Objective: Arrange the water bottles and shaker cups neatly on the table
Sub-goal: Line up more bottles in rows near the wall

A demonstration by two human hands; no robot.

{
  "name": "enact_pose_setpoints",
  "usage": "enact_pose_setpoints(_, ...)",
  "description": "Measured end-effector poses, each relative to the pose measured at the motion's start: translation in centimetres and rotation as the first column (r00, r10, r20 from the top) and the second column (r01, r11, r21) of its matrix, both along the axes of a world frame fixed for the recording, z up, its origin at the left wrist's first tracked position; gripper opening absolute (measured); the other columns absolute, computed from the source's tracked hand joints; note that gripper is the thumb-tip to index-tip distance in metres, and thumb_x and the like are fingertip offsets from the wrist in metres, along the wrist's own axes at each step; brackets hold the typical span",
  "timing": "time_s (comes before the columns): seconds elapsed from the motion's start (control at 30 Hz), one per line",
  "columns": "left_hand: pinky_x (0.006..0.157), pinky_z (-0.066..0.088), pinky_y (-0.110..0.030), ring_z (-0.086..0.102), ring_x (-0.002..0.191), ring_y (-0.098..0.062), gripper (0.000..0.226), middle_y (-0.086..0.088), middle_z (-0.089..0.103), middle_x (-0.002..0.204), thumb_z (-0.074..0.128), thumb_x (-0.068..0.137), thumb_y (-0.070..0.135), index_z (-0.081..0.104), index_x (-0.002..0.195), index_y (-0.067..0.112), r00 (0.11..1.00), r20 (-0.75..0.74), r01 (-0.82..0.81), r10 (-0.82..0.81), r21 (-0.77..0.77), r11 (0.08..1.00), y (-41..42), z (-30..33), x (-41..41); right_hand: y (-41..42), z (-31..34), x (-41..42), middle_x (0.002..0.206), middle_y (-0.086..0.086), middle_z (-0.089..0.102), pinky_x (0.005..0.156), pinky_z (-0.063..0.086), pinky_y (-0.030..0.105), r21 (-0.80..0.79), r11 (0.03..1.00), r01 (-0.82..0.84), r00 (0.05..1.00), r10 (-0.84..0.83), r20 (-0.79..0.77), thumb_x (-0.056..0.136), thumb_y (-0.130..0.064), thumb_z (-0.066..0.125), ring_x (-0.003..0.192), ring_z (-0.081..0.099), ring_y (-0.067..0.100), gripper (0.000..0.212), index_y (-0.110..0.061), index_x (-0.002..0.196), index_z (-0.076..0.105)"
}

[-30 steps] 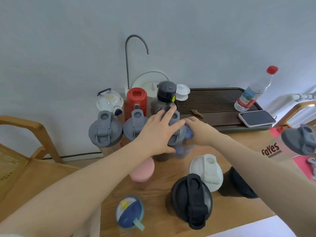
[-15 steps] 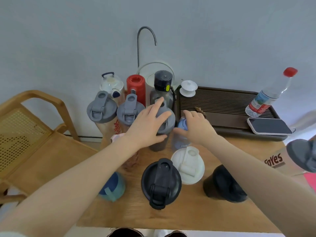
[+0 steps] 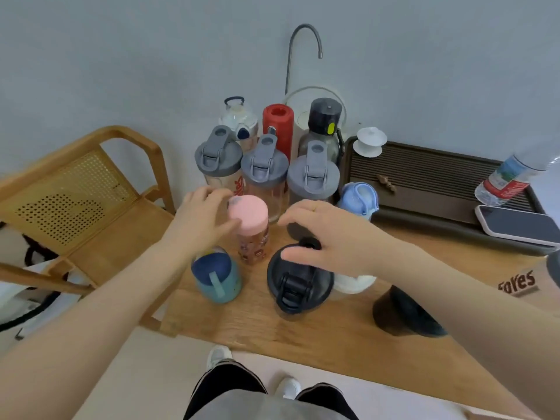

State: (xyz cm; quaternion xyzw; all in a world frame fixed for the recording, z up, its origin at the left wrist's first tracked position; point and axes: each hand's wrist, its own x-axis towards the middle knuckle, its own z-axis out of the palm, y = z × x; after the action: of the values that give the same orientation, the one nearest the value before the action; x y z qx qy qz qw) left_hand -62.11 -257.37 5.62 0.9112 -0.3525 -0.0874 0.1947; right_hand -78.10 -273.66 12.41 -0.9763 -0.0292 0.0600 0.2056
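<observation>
Brown lettering "fores", first letter partly cut, on a shaker cup (image 3: pixel 521 286) at the right edge, well right of the right hand (image 3: pixel 327 234). Red print on a grey-lidded shaker (image 3: pixel 218 165) beyond the left hand (image 3: pixel 200 219): unreadable. Plastic bottle label (image 3: pixel 506 183) on the tea tray: too blurred.

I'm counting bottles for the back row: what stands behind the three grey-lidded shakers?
Behind the grey-lidded shakers stand a clear bottle, a red bottle and a dark bottle. Their lower bodies are hidden by the shakers, so anything shorter there cannot be seen.
</observation>
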Motion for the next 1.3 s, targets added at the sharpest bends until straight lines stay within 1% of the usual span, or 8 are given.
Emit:
enact_pose_setpoints(0.1, 0.094, 0.041, -0.039, 0.046, 0.117, -0.025, 0.076, -0.009, 0.042, 0.136, 0.067, 0.074, 0.048, 0.032, 0.135, 0.021, 0.979, -0.204, 0.004, -0.018, -0.069, 0.998, 0.2, -0.9, -0.3, 1.3, -0.8, 2.9, 0.124, 0.004, 0.053, 0.093, 0.043, 0.036, 0.006, 0.997, 0.077, 0.995, -0.077, 0.058, 0.088, -0.039, 0.053, 0.111, 0.052, 0.02, 0.043, -0.017, 0.125, 0.049)
enact_pose_setpoints(0.23, 0.086, 0.049, -0.037, 0.054, 0.108, -0.022, 0.087, -0.007, 0.041, 0.135, 0.069, 0.069, 0.054, 0.028, 0.135, 0.016, 0.985, -0.17, -0.016, 0.007, -0.056, 0.998, 1.6, -1.8, -1.5, 2.6, -2.4, 6.6, 0.13, 0.011, 0.047, 0.092, 0.044, 0.045, -0.112, 0.982, 0.154, 0.988, -0.154, 0.003, 0.088, -0.034, 0.052, 0.112, 0.05, 0.03, 0.048, -0.015, 0.13, 0.042)
enact_pose_setpoints(0.37, 0.082, 0.047, -0.032, 0.05, 0.099, -0.019, 0.069, 0.003, 0.039, 0.105, 0.065, 0.069, 0.059, 0.042, 0.121, 0.019, 0.937, -0.215, 0.313, -0.276, 0.169, 0.934, 4.3, -2.5, -1.4, 3.4, -4.6, 9.5, 0.138, 0.016, 0.037, 0.094, 0.042, 0.045, -0.225, 0.964, 0.143, 0.968, -0.183, -0.169, 0.087, -0.041, 0.051, 0.119, 0.047, 0.039, 0.065, -0.018, 0.141, 0.023)
enact_pose_setpoints(0.47, 0.082, 0.051, -0.037, 0.049, 0.104, -0.023, 0.082, 0.0, 0.039, 0.12, 0.071, 0.066, 0.052, 0.031, 0.132, 0.026, 0.895, -0.157, 0.444, -0.416, 0.263, 0.856, 5.6, -3.6, -0.7, 4.0, -5.4, 11.0, 0.138, 0.016, 0.035, 0.094, 0.041, 0.042, -0.139, 0.965, 0.221, 0.928, -0.252, -0.276, 0.079, -0.044, 0.062, 0.117, 0.048, 0.038, 0.081, -0.021, 0.143, 0.017)
enact_pose_setpoints(0.67, 0.074, 0.053, -0.041, 0.056, 0.097, -0.028, 0.069, -0.005, 0.045, 0.12, 0.068, 0.074, 0.038, 0.033, 0.132, 0.025, 0.863, -0.031, 0.496, -0.505, 0.241, 0.834, 5.9, -5.0, 0.8, 5.9, -4.2, 11.2, 0.121, 0.012, 0.048, 0.069, 0.043, 0.038, -0.328, 0.869, 0.371, 0.912, -0.408, -0.05, 0.07, -0.044, 0.067, 0.101, 0.056, 0.037, 0.075, -0.017, 0.129, 0.031)
enact_pose_setpoints(0.97, 0.076, 0.037, -0.028, 0.053, 0.096, -0.02, 0.066, 0.0, 0.056, 0.116, 0.073, 0.063, 0.046, 0.048, 0.12, 0.025, 0.86, 0.044, 0.505, -0.509, -0.228, 0.833, 4.5, 3.7, 3.1, 5.3, 4.5, 0.0, 0.107, -0.002, 0.05, 0.064, 0.041, 0.017, 0.403, 0.462, 0.79, 0.29, -0.861, 0.418, 0.075, -0.038, 0.068, 0.091, 0.052, 0.018, 0.063, -0.017, 0.125, 0.037)
enact_pose_setpoints(1.1, 0.065, 0.04, -0.027, 0.053, 0.086, -0.013, 0.068, 0.008, 0.056, 0.095, 0.082, 0.054, 0.046, 0.051, 0.109, 0.022, 0.876, 0.07, 0.437, -0.477, -0.534, 0.724, 2.0, 10.5, 1.7, 3.1, 4.1, -4.3, 0.11, 0.0, 0.049, 0.079, 0.049, 0.036, 0.559, 0.226, 0.798, -0.014, -0.92, 0.391, 0.074, -0.042, 0.064, 0.098, 0.054, 0.023, 0.065, -0.02, 0.126, 0.033)
enact_pose_setpoints(1.3, 0.064, 0.044, -0.024, 0.055, 0.084, -0.012, 0.064, 0.009, 0.055, 0.092, 0.082, 0.058, 0.04, 0.05, 0.109, 0.02, 0.81, 0.071, 0.489, -0.582, -0.63, 0.604, -5.1, 14.7, -3.3, -2.9, 2.5, -7.4, 0.123, 0.013, 0.047, 0.087, 0.044, 0.042, 0.442, 0.107, 0.891, -0.011, -0.966, 0.257, 0.078, -0.039, 0.063, 0.111, 0.05, 0.032, 0.07, -0.013, 0.133, 0.029)
